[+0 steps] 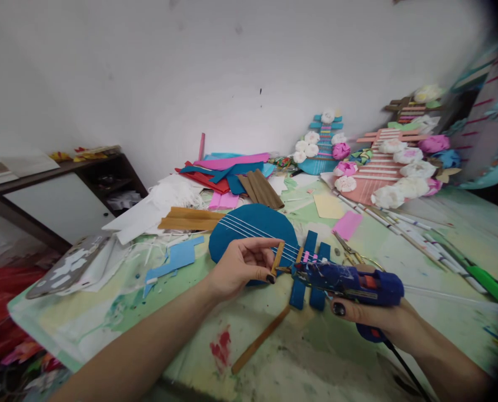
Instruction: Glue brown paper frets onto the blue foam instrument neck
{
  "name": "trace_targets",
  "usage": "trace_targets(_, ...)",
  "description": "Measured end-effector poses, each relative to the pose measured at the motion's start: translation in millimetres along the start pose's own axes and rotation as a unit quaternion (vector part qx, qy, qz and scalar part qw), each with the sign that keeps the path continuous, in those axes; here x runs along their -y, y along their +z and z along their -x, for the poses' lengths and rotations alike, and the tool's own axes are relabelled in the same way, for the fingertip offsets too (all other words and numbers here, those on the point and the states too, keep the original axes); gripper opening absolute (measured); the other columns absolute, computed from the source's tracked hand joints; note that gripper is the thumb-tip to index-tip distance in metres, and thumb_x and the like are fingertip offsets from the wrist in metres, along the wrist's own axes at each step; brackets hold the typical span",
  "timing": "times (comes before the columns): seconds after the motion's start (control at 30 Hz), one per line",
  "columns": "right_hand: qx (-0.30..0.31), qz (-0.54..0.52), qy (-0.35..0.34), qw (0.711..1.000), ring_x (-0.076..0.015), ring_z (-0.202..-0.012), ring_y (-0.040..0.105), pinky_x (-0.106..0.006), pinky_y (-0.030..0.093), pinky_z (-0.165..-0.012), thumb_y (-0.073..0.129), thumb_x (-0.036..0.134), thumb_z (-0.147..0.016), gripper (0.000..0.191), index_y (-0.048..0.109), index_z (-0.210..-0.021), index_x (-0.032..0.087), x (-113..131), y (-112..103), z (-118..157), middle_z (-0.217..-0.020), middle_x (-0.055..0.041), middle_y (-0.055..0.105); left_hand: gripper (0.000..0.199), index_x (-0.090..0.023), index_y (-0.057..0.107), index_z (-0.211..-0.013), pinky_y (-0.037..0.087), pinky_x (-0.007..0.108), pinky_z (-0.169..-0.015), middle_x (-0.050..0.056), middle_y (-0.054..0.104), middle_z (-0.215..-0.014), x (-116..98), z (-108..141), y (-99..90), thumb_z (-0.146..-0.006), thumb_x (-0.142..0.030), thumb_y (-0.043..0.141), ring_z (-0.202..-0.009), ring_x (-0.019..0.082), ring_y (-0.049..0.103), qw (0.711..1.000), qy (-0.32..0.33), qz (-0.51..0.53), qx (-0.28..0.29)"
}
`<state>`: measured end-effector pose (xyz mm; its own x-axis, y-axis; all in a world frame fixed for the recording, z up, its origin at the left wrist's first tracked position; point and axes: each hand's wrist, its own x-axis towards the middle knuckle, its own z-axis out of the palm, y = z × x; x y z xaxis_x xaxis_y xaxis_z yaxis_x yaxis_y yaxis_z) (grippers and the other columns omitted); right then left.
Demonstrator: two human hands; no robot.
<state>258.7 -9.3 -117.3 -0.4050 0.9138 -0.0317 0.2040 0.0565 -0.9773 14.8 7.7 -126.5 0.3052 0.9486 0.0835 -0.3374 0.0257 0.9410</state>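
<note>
- Presently, in the head view, pinching a short brown strip [278,255] near its ends, between index finger and thumb of the left hand [243,261].
- Gripping a dark blue glue gun [353,283] in the right hand [389,321], with thumb along its side; unable to tell about the trigger, hidden from sight.
- Holding the nozzle [283,269] right at the strip; impossible to tell touching from nearly touching.
- Most likely at the glue-applying step, judging by pinch and nozzle.
- Probably calling next for a withdrawn nozzle, then an even press of the strip across the strings, with fingertips kept off hot glue.
- Seen on the table [324,357], partly behind the left hand: a guitar-like blue model [266,218].
- Round-bodied, with thin white strings [249,230] stretched towards two blue crosspieces [310,242], plus pink bits [306,256] near them.
</note>
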Motion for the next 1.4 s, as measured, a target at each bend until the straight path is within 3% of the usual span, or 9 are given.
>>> trace_targets(0.2,-0.018,0.012,-0.002,1.0,-0.0174,-0.058,0.053,-0.026,0.042,-0.048,0.072,0.05,-0.066,0.035,0.066,-0.078,0.018,-4.5,-0.6,-0.4,-0.062,-0.0039,0.058,0.052,-0.016,0.071,-0.099,0.048,0.018,-0.051,-0.001,0.063,-0.065,0.2,-0.3,-0.5,-0.05,-0.002,0.076,-0.056,0.009,0.058,1.0,0.0,-0.007,-0.011)
trace_targets(0.4,-0.037,0.017,-0.019,0.999,-0.0229,-0.072,0.059,-0.031,0.05,-0.06,0.072,0.053,-0.064,0.042,0.067,-0.087,0.018,-7.1,0.5,-2.5,-0.077,-0.007,0.064,0.053,-0.016,0.071,-0.1,0.048,0.018,-0.053,-0.001,0.063,-0.065,0.9,-0.5,-1.7,-0.05,-0.002,0.077,-0.056,0.009,0.058,1.0,0.003,-0.014,-0.015)
trace_targets(0.63,-0.013,0.017,0.0,1.0,-0.0181,-0.062,0.054,-0.027,0.043,-0.052,0.073,0.049,-0.064,0.034,0.065,-0.075,0.018,-4.4,-1.2,-1.7,-0.067,-0.0045,0.06,0.05,-0.017,0.071,-0.1,0.05,0.017,-0.052,-0.001,0.063,-0.066,1.3,-0.5,-2.1,-0.053,0.0,0.076,-0.057,0.008,0.058,1.0,0.016,-0.002,-0.008)
trace_targets(0.9,-0.043,0.031,0.024,0.998,-0.0155,-0.059,0.051,-0.024,0.04,-0.048,0.076,0.048,-0.061,0.04,0.066,-0.084,0.017,-5.2,-1.4,2.4,-0.068,-0.0025,0.057,0.05,-0.017,0.07,-0.097,0.049,0.018,-0.049,-0.001,0.064,-0.064,2.6,-1.6,-1.6,-0.05,0.0,0.075,-0.055,0.01,0.059,1.0,0.014,0.0,-0.023)
trace_targets(1.0,-0.059,0.028,0.01,0.998,-0.0169,-0.063,0.054,-0.025,0.042,-0.049,0.075,0.048,-0.061,0.042,0.067,-0.088,0.017,-1.6,0.9,2.1,-0.074,-0.0041,0.06,0.051,-0.017,0.07,-0.097,0.05,0.019,-0.05,-0.002,0.063,-0.065,3.3,-2.0,-2.3,-0.049,0.0,0.076,-0.055,0.01,0.059,1.0,0.013,-0.001,-0.024)
trace_targets(1.17,-0.042,0.03,-0.032,0.998,-0.0199,-0.067,0.056,-0.027,0.044,-0.054,0.074,0.049,-0.061,0.034,0.069,-0.074,0.018,5.1,2.1,0.0,-0.069,-0.0053,0.061,0.051,-0.017,0.07,-0.097,0.05,0.018,-0.05,-0.002,0.063,-0.064,3.4,-2.1,-2.5,-0.049,0.001,0.076,-0.055,0.009,0.059,1.0,0.015,0.005,-0.022)
trace_targets(1.4,-0.05,0.015,-0.012,0.999,-0.0177,-0.065,0.056,-0.026,0.046,-0.056,0.076,0.044,-0.062,0.033,0.067,-0.08,0.017,-2.4,1.7,0.8,-0.071,-0.0036,0.062,0.051,-0.018,0.071,-0.098,0.05,0.018,-0.051,-0.001,0.064,-0.066,4.5,-2.0,-3.0,-0.052,0.002,0.076,-0.058,0.01,0.06,1.0,0.028,0.005,-0.011)
